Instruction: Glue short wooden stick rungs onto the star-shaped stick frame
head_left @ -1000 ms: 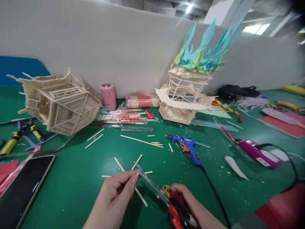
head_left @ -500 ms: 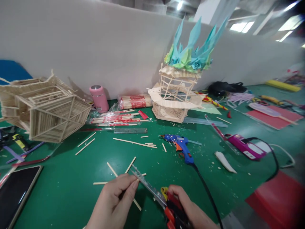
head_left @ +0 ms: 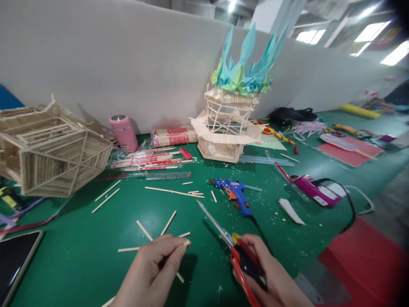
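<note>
1. While the left hand (head_left: 153,273) is pinching a thin, pale wooden stick (head_left: 184,243) between thumb and fingertips, low over the green tabletop (head_left: 79,256), the right hand (head_left: 271,277) is closing around the red handles of scissors (head_left: 234,251), whose shut metal blades are pointing up and left.
2. Loose sticks (head_left: 159,226) are lying just beyond the left hand; a blue glue gun (head_left: 236,194) is resting beyond the scissors, its black cord running toward the right hand.
3. Farther back, a stick-built house (head_left: 54,153) is lying on its side, and a stick tower (head_left: 225,128) topped with folded paper (head_left: 244,70) is standing upright.
4. Against the wall, a pink cup (head_left: 123,133) is standing closed, its contents hidden, beside wrapped stick bundles (head_left: 174,135).
</note>
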{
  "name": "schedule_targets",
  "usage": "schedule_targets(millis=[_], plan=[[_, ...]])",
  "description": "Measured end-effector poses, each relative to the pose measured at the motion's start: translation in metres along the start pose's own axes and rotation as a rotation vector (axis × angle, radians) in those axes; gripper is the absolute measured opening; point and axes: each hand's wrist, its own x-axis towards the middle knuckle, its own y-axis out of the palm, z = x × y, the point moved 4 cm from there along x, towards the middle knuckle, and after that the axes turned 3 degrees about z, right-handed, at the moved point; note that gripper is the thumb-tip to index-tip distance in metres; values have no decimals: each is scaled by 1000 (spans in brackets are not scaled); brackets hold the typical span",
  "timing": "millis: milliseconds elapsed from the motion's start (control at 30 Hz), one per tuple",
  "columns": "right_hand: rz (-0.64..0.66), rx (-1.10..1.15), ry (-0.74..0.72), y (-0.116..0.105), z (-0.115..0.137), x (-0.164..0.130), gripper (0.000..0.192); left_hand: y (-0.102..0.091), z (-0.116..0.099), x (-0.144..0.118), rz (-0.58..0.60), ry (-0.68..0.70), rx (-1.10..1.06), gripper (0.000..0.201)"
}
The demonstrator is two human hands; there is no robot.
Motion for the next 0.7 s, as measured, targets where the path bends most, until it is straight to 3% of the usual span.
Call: schedule_targets(millis=[233, 367, 567, 700], plan=[[-120, -351, 46, -8, -4, 27, 35, -14, 9, -13, -19, -39, 37, 26], [-154, -455, 53, -5, -4, 37, 35, -22, 28, -31, -29, 16, 218, 24], [-228, -648, -144, -11, -9, 46, 36, -23, 64, -61, -115, 113, 720, 30], [-359, -723, -284, -11, 10, 40, 33, -15, 72, -71, -103, 156, 844, 29]])
